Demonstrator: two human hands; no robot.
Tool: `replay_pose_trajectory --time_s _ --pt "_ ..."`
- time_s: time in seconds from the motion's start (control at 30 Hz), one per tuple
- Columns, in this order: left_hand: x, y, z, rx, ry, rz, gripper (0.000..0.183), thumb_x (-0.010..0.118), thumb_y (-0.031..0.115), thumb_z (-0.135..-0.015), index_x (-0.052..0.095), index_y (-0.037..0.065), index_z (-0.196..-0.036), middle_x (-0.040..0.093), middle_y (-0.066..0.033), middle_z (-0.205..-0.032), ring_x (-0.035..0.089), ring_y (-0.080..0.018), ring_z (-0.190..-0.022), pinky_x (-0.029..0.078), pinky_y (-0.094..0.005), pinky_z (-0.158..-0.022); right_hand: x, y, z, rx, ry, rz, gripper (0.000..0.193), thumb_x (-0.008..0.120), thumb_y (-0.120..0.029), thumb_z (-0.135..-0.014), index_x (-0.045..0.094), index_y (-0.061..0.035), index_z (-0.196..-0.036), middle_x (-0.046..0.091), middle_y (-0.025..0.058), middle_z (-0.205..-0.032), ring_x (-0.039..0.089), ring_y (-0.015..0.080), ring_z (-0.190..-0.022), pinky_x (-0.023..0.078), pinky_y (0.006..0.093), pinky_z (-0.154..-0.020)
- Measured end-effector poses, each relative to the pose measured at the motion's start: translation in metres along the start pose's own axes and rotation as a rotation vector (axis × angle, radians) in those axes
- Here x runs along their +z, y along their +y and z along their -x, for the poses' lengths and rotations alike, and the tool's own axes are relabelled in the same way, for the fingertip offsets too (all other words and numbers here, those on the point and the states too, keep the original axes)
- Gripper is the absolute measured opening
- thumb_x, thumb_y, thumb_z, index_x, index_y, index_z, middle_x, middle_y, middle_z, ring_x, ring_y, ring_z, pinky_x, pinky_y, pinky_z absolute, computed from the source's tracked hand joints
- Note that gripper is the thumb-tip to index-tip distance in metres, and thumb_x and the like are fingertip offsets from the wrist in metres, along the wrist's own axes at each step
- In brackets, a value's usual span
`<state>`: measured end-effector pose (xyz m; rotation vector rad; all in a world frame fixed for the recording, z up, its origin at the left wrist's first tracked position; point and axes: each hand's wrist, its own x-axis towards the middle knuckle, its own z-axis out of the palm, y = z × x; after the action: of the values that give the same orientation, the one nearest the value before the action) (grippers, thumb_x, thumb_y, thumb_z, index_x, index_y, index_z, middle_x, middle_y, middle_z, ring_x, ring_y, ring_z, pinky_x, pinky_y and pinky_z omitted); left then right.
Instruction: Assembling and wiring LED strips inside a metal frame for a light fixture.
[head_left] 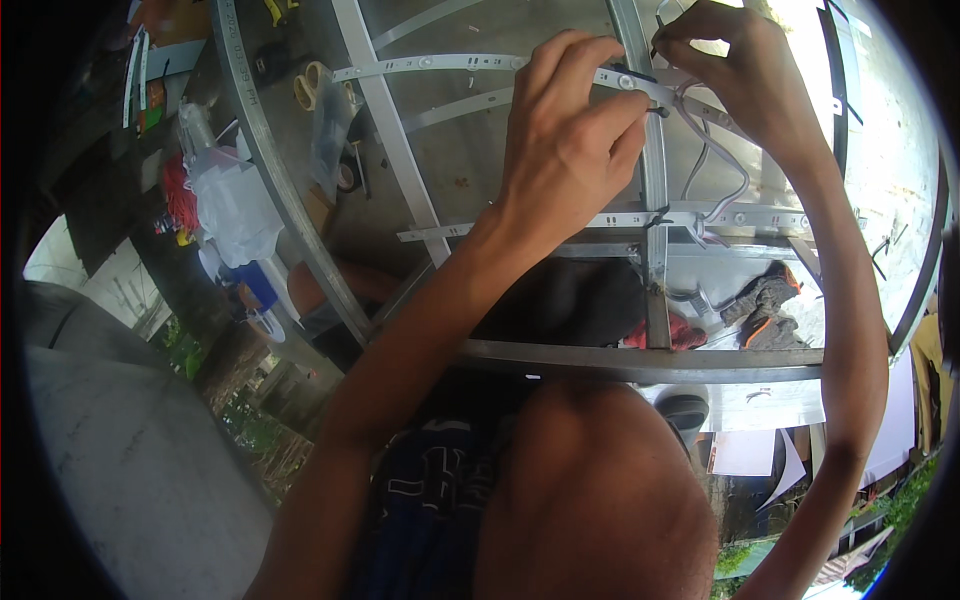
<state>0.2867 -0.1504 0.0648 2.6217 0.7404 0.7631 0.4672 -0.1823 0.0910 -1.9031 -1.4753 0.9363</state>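
Observation:
Above a metal frame [653, 180], my left hand [565, 135] is closed around a white LED strip [440, 62] where it crosses an upright bar. Dark ends of a black cable tie [658, 112] stick out by its thumb and fingertips. My right hand [735, 70] pinches just beyond that crossing, at what looks like the thin tail of the same tie; its fingertips partly hide it. A second LED strip [600, 221] runs lower across the bar, with a black tie around the joint. White wires [740, 185] loop between the two strips at the right.
Yellow-handled scissors [306, 88], a screwdriver [361, 168] and a tape roll [347, 178] lie left, beneath the frame. A white plastic bag [235, 205] and red wire [180, 195] sit farther left. Dark gloves [765, 300] rest lower right. My bare knee [600, 480] is below the front rail.

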Motion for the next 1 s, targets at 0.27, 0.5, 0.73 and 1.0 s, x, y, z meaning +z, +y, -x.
replay_pose_trajectory --time_s 0.27,0.5,0.73,1.0 --pt "0.0 -0.016 0.009 -0.153 -0.154 0.288 0.014 0.072 0.003 -0.07 0.07 0.006 -0.084 0.063 -0.0073 -0.091 0.061 -0.023 -0.078 0.048 -0.0305 -0.069 -0.004 0.0 -0.002 -0.168 -0.004 0.01 0.012 0.068 -0.005 -0.072 0.068 0.0014 -0.082 0.066 0.0143 -0.08 0.062 0.023 -0.069 0.049 0.032 -0.062" --pt "0.003 -0.018 0.009 -0.383 -0.112 0.524 0.015 0.074 0.006 -0.072 0.071 0.004 -0.087 0.065 -0.0061 -0.089 0.061 -0.0168 -0.082 0.047 -0.026 -0.074 0.005 -0.001 0.004 -0.229 0.136 0.088 0.014 0.068 -0.005 -0.071 0.069 0.0012 -0.084 0.067 0.0148 -0.077 0.065 0.0238 -0.068 0.05 0.0332 -0.06" --pt "0.009 -0.002 0.007 -0.425 0.026 0.433 0.014 0.074 0.005 -0.073 0.069 0.0 -0.085 0.066 -0.0084 -0.083 0.061 -0.0154 -0.075 0.047 -0.0253 -0.069 -0.003 0.006 -0.006 -0.481 0.012 0.166 0.012 0.069 -0.005 -0.069 0.068 0.0019 -0.08 0.067 0.0134 -0.077 0.064 0.0267 -0.07 0.05 0.035 -0.065" --pt "0.012 -0.002 0.007 -0.506 0.1 0.516 0.013 0.074 0.006 -0.074 0.068 -0.002 -0.083 0.065 -0.0079 -0.081 0.06 -0.0141 -0.071 0.046 -0.0248 -0.065 -0.007 0.009 -0.004 -0.611 -0.098 0.112 0.013 0.068 -0.006 -0.069 0.067 0.002 -0.078 0.067 0.013 -0.078 0.063 0.0279 -0.075 0.049 0.0363 -0.069"
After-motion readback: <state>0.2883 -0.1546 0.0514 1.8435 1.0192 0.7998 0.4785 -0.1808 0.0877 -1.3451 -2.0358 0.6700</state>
